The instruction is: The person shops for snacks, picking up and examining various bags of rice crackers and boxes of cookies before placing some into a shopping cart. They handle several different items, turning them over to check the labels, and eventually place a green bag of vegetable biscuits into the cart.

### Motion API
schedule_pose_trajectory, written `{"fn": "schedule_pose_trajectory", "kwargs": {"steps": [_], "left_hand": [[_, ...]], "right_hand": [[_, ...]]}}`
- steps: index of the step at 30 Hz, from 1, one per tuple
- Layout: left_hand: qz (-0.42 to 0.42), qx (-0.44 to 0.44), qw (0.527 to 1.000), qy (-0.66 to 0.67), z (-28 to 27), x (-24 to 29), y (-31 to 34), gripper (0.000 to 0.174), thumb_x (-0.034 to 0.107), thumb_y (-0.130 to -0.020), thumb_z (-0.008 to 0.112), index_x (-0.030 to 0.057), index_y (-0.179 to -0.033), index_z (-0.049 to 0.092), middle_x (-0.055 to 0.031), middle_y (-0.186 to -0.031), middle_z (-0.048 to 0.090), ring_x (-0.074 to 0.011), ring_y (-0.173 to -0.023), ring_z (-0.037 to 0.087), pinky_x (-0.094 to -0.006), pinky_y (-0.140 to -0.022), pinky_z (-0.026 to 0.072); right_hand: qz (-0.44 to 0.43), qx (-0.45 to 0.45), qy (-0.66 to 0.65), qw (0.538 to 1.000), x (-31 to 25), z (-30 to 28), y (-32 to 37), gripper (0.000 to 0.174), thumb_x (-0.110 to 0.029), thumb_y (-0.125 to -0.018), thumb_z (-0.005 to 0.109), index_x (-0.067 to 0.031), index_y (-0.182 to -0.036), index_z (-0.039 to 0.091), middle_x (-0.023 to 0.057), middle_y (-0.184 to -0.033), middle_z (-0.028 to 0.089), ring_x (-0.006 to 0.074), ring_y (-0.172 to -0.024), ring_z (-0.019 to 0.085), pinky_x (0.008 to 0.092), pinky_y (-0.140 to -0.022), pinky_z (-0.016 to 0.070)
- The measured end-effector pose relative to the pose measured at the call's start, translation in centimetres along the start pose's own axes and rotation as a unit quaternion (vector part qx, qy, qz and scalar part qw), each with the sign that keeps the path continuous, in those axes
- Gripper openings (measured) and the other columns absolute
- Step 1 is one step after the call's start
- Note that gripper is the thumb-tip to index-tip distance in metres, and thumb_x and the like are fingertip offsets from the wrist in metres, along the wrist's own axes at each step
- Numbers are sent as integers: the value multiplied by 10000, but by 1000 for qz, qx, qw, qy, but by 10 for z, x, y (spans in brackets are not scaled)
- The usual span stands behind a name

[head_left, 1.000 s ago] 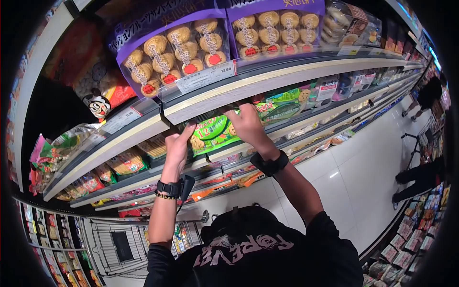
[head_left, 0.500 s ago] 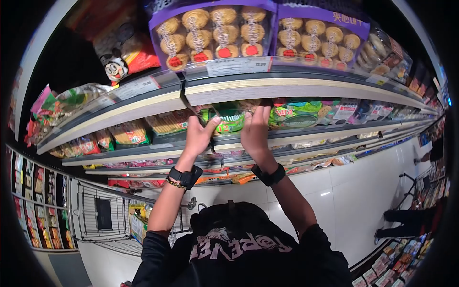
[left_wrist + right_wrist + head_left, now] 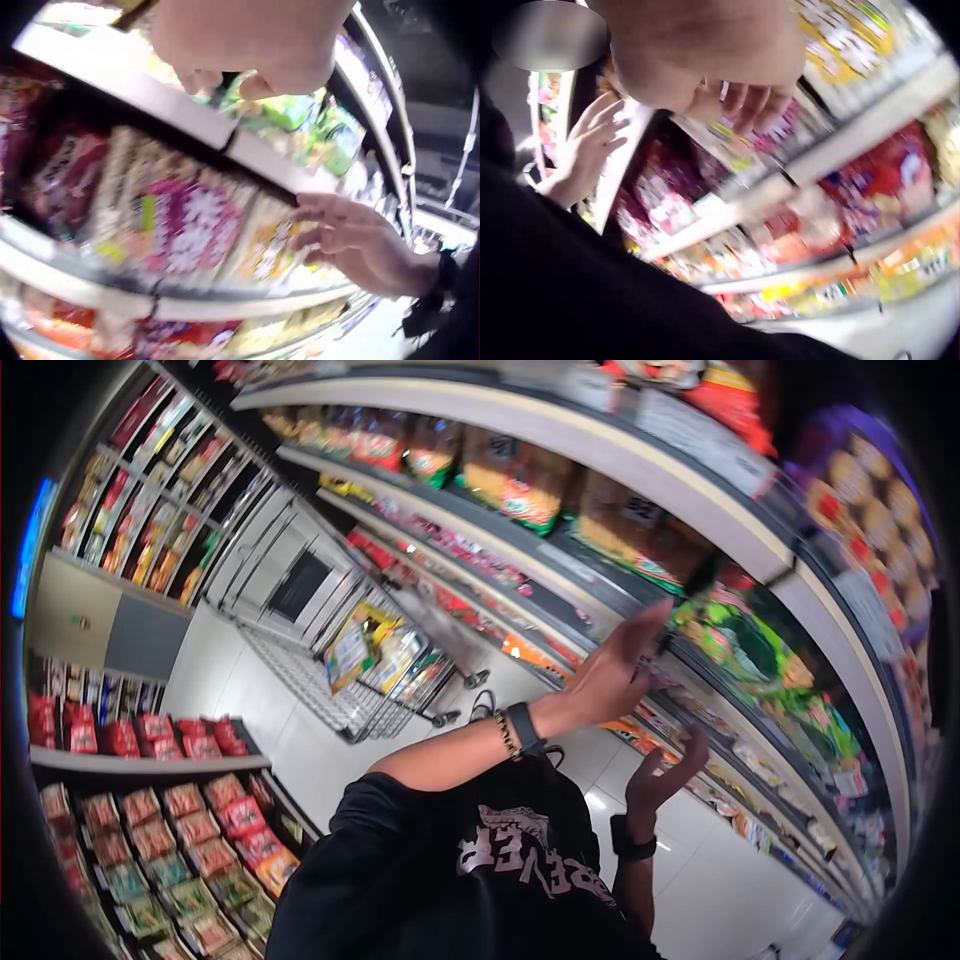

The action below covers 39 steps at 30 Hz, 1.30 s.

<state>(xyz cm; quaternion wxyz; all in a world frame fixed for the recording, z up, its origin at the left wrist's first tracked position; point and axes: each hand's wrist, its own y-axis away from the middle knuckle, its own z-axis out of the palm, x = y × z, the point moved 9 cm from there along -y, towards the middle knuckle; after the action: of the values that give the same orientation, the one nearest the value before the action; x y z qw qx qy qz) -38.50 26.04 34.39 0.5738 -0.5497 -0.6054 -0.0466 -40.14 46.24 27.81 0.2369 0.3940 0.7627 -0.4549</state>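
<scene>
My left hand (image 3: 615,675), fingers extended and empty, is in front of the shelf edge beside green snack packages (image 3: 735,640) in the head view. Lower and to its right, my right hand (image 3: 665,775) has loosely bent fingers and holds nothing. In the left wrist view, my right hand (image 3: 360,240) is before white packs with pink (image 3: 195,225) and yellow print; the left hand (image 3: 247,45) fills the top. The right wrist view shows the right hand (image 3: 712,60) near similar packs, its fingers partly bent, and the left hand (image 3: 589,150) spread.
A shopping cart (image 3: 340,700) with yellow packages (image 3: 375,645) inside stands at the left on the tiled floor (image 3: 230,700). Shelves of bagged snacks curve across the right. A display of small packs (image 3: 170,860) fills the lower left.
The head view has swung toward the cart. Both hands have drawn back from the green package they were touching on the shelf, and it now lies there without them.
</scene>
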Motion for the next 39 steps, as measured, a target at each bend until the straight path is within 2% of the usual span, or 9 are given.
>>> {"fn": "schedule_pose_trajectory", "kwargs": {"steps": [9,11,15,17,20,25,33,36,39], "left_hand": [[-238,22,942,-234,-235,-222,239,522,-123,-628,537,88,-1091,653,-126,-1105,619,-332,-1060,584,-406,-909,473],[-397,173,875,-215,-306,-283,304,389,-130,-707,555,60,-1034,647,-134,-1017,643,-299,-980,631,-376,-875,492],[-697,198,689,18,-350,-426,442,310,90,-863,575,-4,-1155,617,-122,-944,670,-173,-752,626,-305,-648,509],[-747,66,660,35,-344,-451,442,307,96,-878,581,8,-1168,632,-121,-937,669,-189,-721,617,-301,-604,499],[-492,-116,861,53,-304,-523,468,450,216,-839,668,48,-1249,589,-70,-987,669,-208,-850,647,-368,-601,510],[-778,-28,597,193,-250,-538,487,421,451,-859,607,56,-997,655,-126,-986,659,-256,-789,658,-408,-657,512],[-715,88,675,161,-265,-572,474,371,337,-879,580,-22,-955,633,-184,-872,677,-310,-840,659,-446,-698,490],[-594,90,798,-47,-350,-517,417,284,271,-882,535,4,-930,619,-239,-912,655,-412,-875,639,-463,-754,490],[-531,64,816,-221,-429,-418,341,206,260,-868,547,65,-877,615,-223,-750,635,-424,-778,634,-540,-726,484]], "right_hand": [[259,-337,47,904,303,59,318,307,9,-819,516,-31,-1072,686,77,-843,668,174,-644,627,303,-602,529],[485,-354,4,800,281,32,335,301,25,-799,487,-6,-1021,689,74,-725,632,148,-530,586,281,-479,489],[186,-529,94,823,183,44,303,241,13,-784,518,27,-970,671,72,-663,588,143,-542,580,303,-475,501],[578,-344,0,740,178,33,312,232,-11,-779,517,29,-956,661,40,-653,543,129,-515,508,284,-477,443],[668,-287,1,686,180,9,357,269,-15,-755,500,30,-968,658,18,-636,506,117,-504,454,260,-493,387],[613,-293,65,731,106,-9,343,242,-76,-802,526,13,-953,693,45,-704,609,138,-578,541,260,-544,439],[563,-396,119,715,113,9,372,232,-112,-846,531,3,-950,703,55,-719,630,138,-606,568,264,-561,463],[87,-580,142,798,179,23,429,231,-125,-863,532,0,-949,707,58,-725,638,138,-617,578,266,-567,471],[388,-502,47,771,126,152,296,260,-179,-957,484,-3,-1013,668,99,-715,643,158,-600,623,315,-554,512]]}}
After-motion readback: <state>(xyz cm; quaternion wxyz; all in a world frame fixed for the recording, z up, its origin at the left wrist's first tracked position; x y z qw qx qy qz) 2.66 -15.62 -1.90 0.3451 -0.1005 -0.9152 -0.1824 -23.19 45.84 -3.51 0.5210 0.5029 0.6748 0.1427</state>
